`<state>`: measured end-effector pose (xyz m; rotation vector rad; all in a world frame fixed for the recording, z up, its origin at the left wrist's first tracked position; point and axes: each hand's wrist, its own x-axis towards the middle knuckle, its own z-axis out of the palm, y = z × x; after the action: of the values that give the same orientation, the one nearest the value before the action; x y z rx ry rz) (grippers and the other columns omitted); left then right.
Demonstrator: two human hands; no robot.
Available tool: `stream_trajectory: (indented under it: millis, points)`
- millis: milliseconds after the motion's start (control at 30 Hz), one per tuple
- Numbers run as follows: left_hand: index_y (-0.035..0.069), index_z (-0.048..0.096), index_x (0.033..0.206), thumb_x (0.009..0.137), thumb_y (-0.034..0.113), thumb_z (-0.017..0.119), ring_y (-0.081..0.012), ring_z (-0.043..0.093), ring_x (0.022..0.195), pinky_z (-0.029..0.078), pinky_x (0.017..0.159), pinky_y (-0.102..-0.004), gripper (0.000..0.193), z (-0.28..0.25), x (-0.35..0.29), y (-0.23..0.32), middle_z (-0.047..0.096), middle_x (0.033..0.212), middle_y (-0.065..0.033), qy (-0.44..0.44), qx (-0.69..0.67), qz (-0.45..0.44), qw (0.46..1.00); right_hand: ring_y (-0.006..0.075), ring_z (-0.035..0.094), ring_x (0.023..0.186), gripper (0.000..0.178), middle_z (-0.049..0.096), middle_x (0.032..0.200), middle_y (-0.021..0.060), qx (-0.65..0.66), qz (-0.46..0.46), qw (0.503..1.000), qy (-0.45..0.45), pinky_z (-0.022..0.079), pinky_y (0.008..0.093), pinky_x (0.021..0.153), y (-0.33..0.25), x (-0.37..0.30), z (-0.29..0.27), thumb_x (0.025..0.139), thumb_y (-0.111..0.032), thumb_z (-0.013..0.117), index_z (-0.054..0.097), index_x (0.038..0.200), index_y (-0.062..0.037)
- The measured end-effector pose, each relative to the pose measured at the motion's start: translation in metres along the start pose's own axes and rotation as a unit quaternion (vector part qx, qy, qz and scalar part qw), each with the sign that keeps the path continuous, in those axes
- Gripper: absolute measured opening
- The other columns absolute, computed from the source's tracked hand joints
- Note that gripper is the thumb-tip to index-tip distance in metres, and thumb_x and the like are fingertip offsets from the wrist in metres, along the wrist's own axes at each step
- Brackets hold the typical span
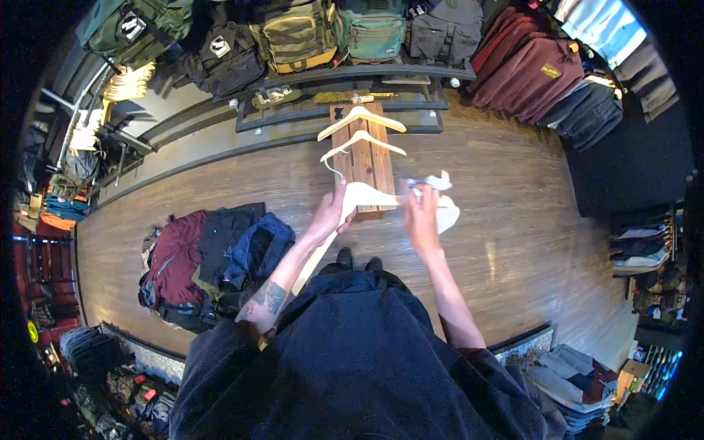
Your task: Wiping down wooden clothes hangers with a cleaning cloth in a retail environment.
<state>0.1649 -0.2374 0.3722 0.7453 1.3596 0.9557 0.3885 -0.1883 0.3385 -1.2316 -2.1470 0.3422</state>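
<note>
My left hand (331, 213) is closed round a pale wooden clothes hanger (361, 194), gripping it just beside the base of its metal hook. One arm of the hanger slopes down past my left wrist. The other reaches right, behind my right hand (420, 220), to a broad pale end. Closed and smeared by motion, my right hand pinches a small white and bluish thing (438, 181) over that arm; its kind cannot be made out. Two more wooden hangers, a farther one (361, 121) and a nearer one (364, 142), lie on a slatted wooden bench (362, 160).
A heap of folded jackets (213, 257) in maroon, black and navy lies on the wooden floor (499, 242) to my left. Backpacks (297, 37) line a dark shelf (293, 84) ahead. Hanging garments (524, 77) stand far right. Wooden hangers (128, 84) hang on a rail far left.
</note>
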Motion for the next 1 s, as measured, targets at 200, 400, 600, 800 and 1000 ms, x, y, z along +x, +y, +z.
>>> stream_trajectory:
  millis: [200,400,600,800,1000]
  points:
    - [0.006,0.058,0.086,0.107,0.052,0.030,-0.0094,0.042,0.040,0.031,0.036,-0.0261,0.059,0.018,0.012,-0.006,0.050,0.056,-0.0010,-0.015,0.022,0.023,0.999,0.0343,0.049,0.106,0.051,0.052,0.113,0.0181,0.100,-0.019,0.994,0.025,0.043,0.0422,0.090,-0.052,0.014,0.008,0.087,0.001,0.065,0.059,0.137,-0.0112]
    - [0.004,0.058,0.093,0.106,0.058,0.027,-0.0095,0.041,0.041,0.031,0.037,-0.0252,0.064,-0.009,0.010,0.001,0.049,0.060,-0.0007,-0.029,0.009,0.010,0.999,0.0353,0.050,0.104,0.043,0.053,0.114,0.0192,-0.020,0.019,1.000,0.000,0.044,0.0440,0.092,0.009,-0.008,-0.007,0.092,-0.007,0.063,0.061,0.135,-0.0096]
    - [0.003,0.058,0.098,0.106,0.058,0.026,-0.0087,0.041,0.043,0.031,0.038,-0.0249,0.064,-0.010,0.006,-0.003,0.047,0.060,-0.0001,-0.027,0.012,0.008,1.000,0.0341,0.051,0.105,0.040,0.051,0.111,0.0186,-0.048,0.095,0.994,0.022,0.043,0.0430,0.091,0.031,-0.016,-0.013,0.094,-0.007,0.063,0.061,0.134,-0.0086]
    - [0.002,0.058,0.093,0.108,0.052,0.027,-0.0105,0.042,0.040,0.032,0.037,-0.0269,0.061,0.016,0.020,-0.008,0.048,0.058,-0.0013,-0.036,0.004,0.012,0.999,0.0338,0.051,0.104,0.054,0.052,0.110,0.0169,0.286,0.140,0.948,0.009,0.044,0.0416,0.089,-0.036,0.005,0.027,0.086,-0.008,0.073,0.058,0.138,-0.0110]
    - [0.000,0.058,0.104,0.106,0.057,0.027,-0.0104,0.044,0.040,0.033,0.037,-0.0255,0.065,0.002,0.018,-0.004,0.051,0.058,-0.0026,-0.040,-0.043,-0.021,0.998,0.0327,0.052,0.109,0.062,0.056,0.120,0.0144,0.097,-0.066,0.993,0.009,0.045,0.0428,0.089,-0.054,0.025,0.001,0.078,-0.019,0.081,0.061,0.136,-0.0181]
